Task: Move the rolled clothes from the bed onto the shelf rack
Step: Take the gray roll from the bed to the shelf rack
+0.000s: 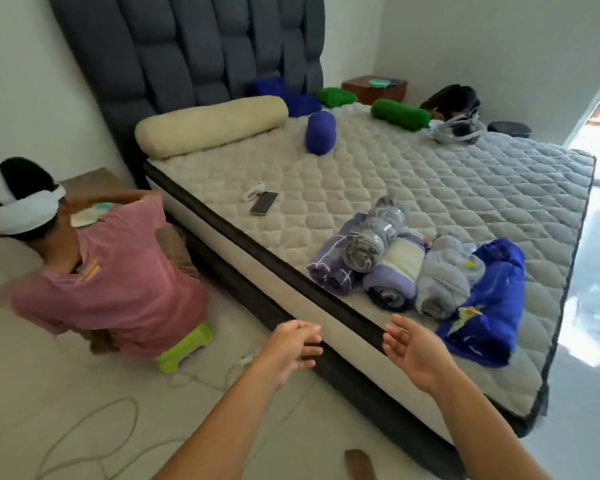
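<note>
Several rolled clothes lie side by side near the bed's [430, 188] front edge: a purple roll [333, 268], a grey roll [374, 240] on top of it, a cream and lilac roll [394, 275], a grey roll [442, 278] and a big blue roll [485, 306]. My left hand [291, 348] and my right hand [413, 348] hover just short of the mattress edge, palms facing each other, fingers apart, holding nothing. No shelf rack is in view.
A person in a pink shirt [115, 271] sits on a green stool [184, 348] at the left. A phone [264, 202], a cream bolster [212, 124], blue [321, 131] and green [400, 114] bolsters and a bag [456, 114] lie on the bed. White cables [94, 434] trail across the floor.
</note>
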Demonstrator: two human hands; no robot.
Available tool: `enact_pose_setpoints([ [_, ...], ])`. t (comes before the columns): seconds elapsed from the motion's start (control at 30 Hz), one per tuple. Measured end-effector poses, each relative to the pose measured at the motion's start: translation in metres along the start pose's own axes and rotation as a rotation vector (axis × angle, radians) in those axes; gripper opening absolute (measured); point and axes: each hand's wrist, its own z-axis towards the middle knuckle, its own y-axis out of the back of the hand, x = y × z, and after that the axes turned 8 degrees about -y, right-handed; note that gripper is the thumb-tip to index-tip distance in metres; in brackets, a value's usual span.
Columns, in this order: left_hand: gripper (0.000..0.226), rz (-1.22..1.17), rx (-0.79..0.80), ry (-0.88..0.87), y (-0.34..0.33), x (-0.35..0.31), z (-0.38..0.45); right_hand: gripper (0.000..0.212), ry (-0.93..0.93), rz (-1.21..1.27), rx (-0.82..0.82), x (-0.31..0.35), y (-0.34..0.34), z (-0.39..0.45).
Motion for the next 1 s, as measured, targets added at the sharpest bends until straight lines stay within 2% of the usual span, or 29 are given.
enact_pose_setpoints([
  [0.13,0.010,0.030,0.033,0.033,-0.053,-0.033,0.069,0.014,0.032,0.023,-0.044,0.054,0.027,0.060],
  [0.27,0.010,-0.039,-0.077,0.101,-0.095,-0.067,0.157,0.015,-0.001,0.032,-0.045,0.123,0.034,0.143],
  [0.37,0.027,-0.118,-0.161,0.187,-0.115,-0.088,0.210,0.014,-0.026,-0.017,-0.037,0.174,0.033,0.193],
  [0.5,0.042,-0.209,-0.273,0.270,-0.129,-0.115,0.265,0.013,0.022,-0.175,-0.041,0.247,0.018,0.254],
  [0.67,0.044,-0.273,-0.278,0.410,-0.144,-0.126,0.311,0.010,0.144,-0.450,-0.048,0.313,-0.007,0.323],
  [0.77,0.041,-0.210,-0.318,0.494,-0.150,-0.129,0.331,0.035,0.169,-0.684,-0.063,0.336,-0.016,0.366],
  [0.9,0.046,-0.169,-0.358,0.576,-0.150,-0.126,0.348,0.065,0.191,-0.840,-0.052,0.354,-0.031,0.403],
  [1.0,0.045,-0.174,-0.382,0.599,-0.147,-0.121,0.355,0.072,0.190,-0.935,-0.029,0.358,-0.040,0.417],
])
